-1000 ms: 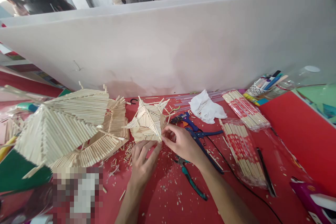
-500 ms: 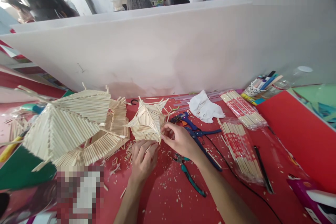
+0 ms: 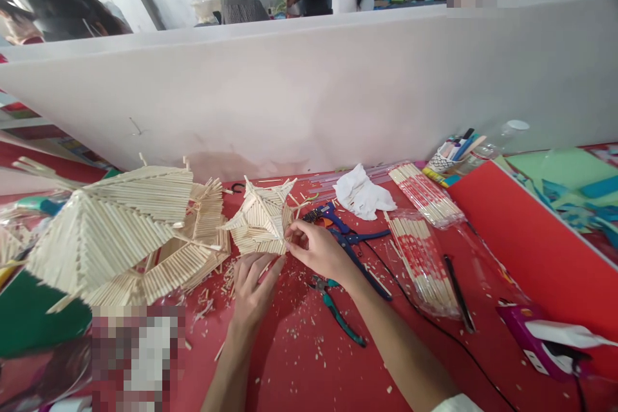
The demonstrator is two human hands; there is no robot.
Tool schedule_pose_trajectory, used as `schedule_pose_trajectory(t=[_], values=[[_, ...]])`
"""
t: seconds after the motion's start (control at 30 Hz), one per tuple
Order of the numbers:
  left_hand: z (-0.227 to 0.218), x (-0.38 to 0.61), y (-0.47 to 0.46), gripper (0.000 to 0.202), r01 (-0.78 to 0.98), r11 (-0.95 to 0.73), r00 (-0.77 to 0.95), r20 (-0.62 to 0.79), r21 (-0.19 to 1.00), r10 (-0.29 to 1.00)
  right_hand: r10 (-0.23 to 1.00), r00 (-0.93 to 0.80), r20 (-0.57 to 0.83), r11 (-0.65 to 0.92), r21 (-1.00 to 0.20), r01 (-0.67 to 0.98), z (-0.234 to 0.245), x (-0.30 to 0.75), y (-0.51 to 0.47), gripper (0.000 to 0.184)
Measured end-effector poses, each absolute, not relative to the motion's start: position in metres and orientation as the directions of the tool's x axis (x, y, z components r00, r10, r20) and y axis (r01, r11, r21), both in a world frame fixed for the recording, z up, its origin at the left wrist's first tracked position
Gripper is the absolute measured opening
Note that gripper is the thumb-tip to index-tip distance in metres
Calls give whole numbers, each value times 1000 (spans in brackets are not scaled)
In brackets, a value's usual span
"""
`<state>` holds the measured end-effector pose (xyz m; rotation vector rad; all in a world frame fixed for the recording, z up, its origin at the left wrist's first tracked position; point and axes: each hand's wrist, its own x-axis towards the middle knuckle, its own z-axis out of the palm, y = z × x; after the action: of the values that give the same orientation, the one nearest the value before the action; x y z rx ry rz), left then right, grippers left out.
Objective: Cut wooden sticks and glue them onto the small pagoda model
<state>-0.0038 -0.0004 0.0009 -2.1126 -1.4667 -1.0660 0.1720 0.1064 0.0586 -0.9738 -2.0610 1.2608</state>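
A small star-shaped roof model [image 3: 263, 215] made of pale wooden sticks stands on the red table top. My right hand [image 3: 316, 250] pinches its front right corner between thumb and forefinger. Close against the front edge is my left hand [image 3: 253, 286], its fingers bent and drawn together; what lies between their tips is hidden. To the left sits a larger stick roof [image 3: 120, 225], on or over a second stick structure [image 3: 203, 251]. Right of my hands lie a blue glue gun [image 3: 340, 225] and green-handled cutters [image 3: 338, 315].
Packs of sticks [image 3: 420, 264] and a crumpled white tissue [image 3: 364, 192] lie to the right, near a red board [image 3: 535, 238]. A pen cup [image 3: 447, 158] stands behind. A black cable [image 3: 425, 315] crosses the table. A white partition [image 3: 290, 90] closes the back; people sit beyond.
The view has swung slightly right, so everything sits further left. My left forefinger reaches out a little more towards the model's front corner. My right hand keeps its pinch there.
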Motion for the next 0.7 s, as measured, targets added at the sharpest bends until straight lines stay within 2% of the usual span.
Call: schedule_pose_trajectory(t=[0.13, 0.2, 0.27, 0.33, 0.4, 0.47, 0.57, 0.7], values=[[1, -4, 0, 42, 911, -393, 176, 749, 121, 639, 815, -575, 71, 302, -898, 318, 60, 188, 114, 4], [1, -3, 0, 41, 908, -400, 177, 753, 122, 634, 822, -566, 64, 357, -832, 425, 60, 199, 119, 4], [2, -3, 0, 40, 906, -404, 177, 755, 125, 631, 799, -602, -11, 421, -703, 573, 59, 207, 121, 4], [4, -2, 0, 40, 905, -404, 172, 754, 132, 634, 749, -647, -142, 500, -520, 692, 56, 209, 119, 5], [4, -1, 0, 39, 907, -396, 161, 755, 140, 636, 705, -656, -269, 574, -327, 751, 52, 204, 114, 11], [4, -1, -1, 38, 910, -390, 155, 754, 143, 638, 687, -635, -353, 606, -204, 769, 47, 195, 108, 15], [4, -1, -1, 37, 912, -385, 152, 754, 143, 639, 671, -623, -402, 619, -160, 769, 42, 182, 102, 19], [4, -1, -2, 39, 909, -391, 154, 753, 146, 640, 658, -644, -390, 638, -165, 752, 38, 179, 101, 23]])
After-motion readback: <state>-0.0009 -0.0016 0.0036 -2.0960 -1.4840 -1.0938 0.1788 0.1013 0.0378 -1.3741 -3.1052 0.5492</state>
